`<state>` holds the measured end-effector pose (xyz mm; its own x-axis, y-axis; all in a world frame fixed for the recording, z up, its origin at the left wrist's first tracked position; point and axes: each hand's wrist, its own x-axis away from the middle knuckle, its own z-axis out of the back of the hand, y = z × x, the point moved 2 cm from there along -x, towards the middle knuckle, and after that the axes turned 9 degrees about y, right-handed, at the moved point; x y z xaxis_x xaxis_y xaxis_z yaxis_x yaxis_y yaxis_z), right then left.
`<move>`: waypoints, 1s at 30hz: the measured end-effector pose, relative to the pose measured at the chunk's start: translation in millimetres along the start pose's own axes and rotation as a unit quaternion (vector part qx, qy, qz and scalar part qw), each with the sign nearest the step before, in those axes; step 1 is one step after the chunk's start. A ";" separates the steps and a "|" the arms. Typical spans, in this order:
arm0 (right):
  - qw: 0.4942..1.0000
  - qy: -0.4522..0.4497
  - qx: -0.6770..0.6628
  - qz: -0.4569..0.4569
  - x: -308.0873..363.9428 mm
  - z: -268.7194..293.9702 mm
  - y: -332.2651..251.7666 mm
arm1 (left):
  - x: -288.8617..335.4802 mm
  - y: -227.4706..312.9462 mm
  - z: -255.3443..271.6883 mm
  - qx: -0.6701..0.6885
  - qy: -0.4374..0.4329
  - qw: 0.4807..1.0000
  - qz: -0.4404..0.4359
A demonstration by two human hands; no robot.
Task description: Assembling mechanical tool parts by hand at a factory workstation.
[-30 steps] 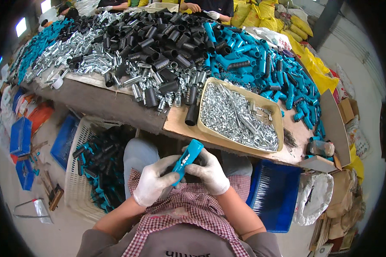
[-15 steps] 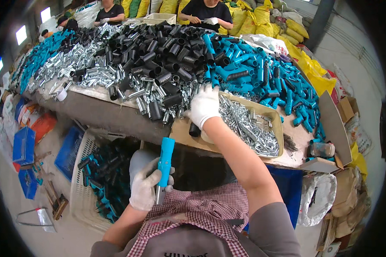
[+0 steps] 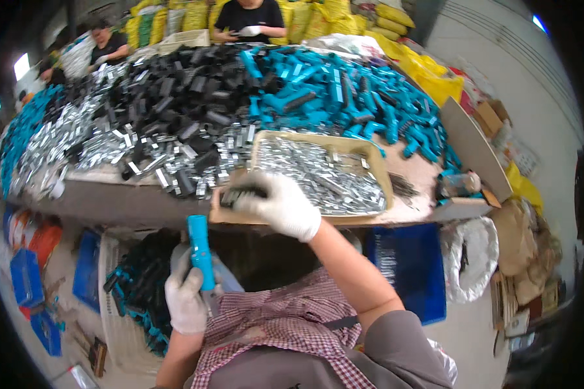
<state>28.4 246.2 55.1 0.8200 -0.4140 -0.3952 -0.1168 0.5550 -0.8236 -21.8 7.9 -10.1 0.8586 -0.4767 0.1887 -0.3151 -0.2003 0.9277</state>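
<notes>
Low at the front, my left hand (image 3: 187,301) is closed around a teal plastic handle (image 3: 201,249), held nearly upright. A metal end shows blurred below the fingers. My right hand (image 3: 282,204), smeared by motion, grips a short black sleeve (image 3: 241,193) over the bench's front edge. Both hands wear white gloves. Just beyond the right hand, a cream tray (image 3: 381,170) holds many small metal pins. A cardboard piece (image 3: 230,215) lies partly under the right hand.
Heaps of black sleeves (image 3: 194,97), teal handles (image 3: 337,91) and silver metal parts (image 3: 65,139) cover the bench. A white crate (image 3: 113,311) of assembled pieces stands low left. A blue bin (image 3: 412,272) is below right. A co-worker (image 3: 250,23) works across the bench.
My right hand has drawn back from beside the pile toward me and now holds a black sleeve. The left hand keeps the teal handle. The whole view has shifted.
</notes>
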 end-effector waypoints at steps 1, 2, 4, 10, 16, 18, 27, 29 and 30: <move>1.000 -0.011 0.007 0.026 18.3 3.8 -7.3 | 3.3 6.3 -7.4 -0.024 -0.006 1.000 0.005; 1.000 0.010 -0.012 -0.007 32.1 4.9 -1.6 | 1.3 3.4 -9.6 -0.053 -0.067 0.996 0.010; 0.998 0.044 -0.027 -0.044 51.6 8.2 5.0 | 0.2 -0.4 -15.2 -0.084 -0.142 0.986 0.018; 0.994 0.103 -0.029 0.015 98.3 17.2 16.8 | 7.7 -29.3 -35.6 0.005 -0.215 0.961 0.173; 0.987 0.130 0.048 0.081 136.3 6.0 9.0 | 14.1 -23.7 -69.2 -0.123 -0.268 0.954 0.047; 0.985 0.106 0.072 0.115 139.1 18.9 0.9 | 8.7 -43.6 -62.8 -0.278 -0.250 0.911 -0.176; 0.758 0.355 0.532 -0.131 155.3 247.1 120.0 | 21.7 -26.4 -85.7 -0.414 -0.300 0.833 -0.210; 0.717 0.313 0.592 -0.194 168.5 261.6 154.1 | 24.2 -30.8 -83.4 -0.409 -0.304 0.838 -0.198; 0.729 0.307 0.582 -0.188 168.6 262.5 157.3 | 25.1 -33.0 -82.2 -0.404 -0.308 0.842 -0.183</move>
<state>295.3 453.1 -34.2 0.2243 -0.7408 -0.6332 0.8996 0.4072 -0.1578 43.4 72.9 -9.5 0.3869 -0.9131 -0.1290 0.5159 0.0984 0.8510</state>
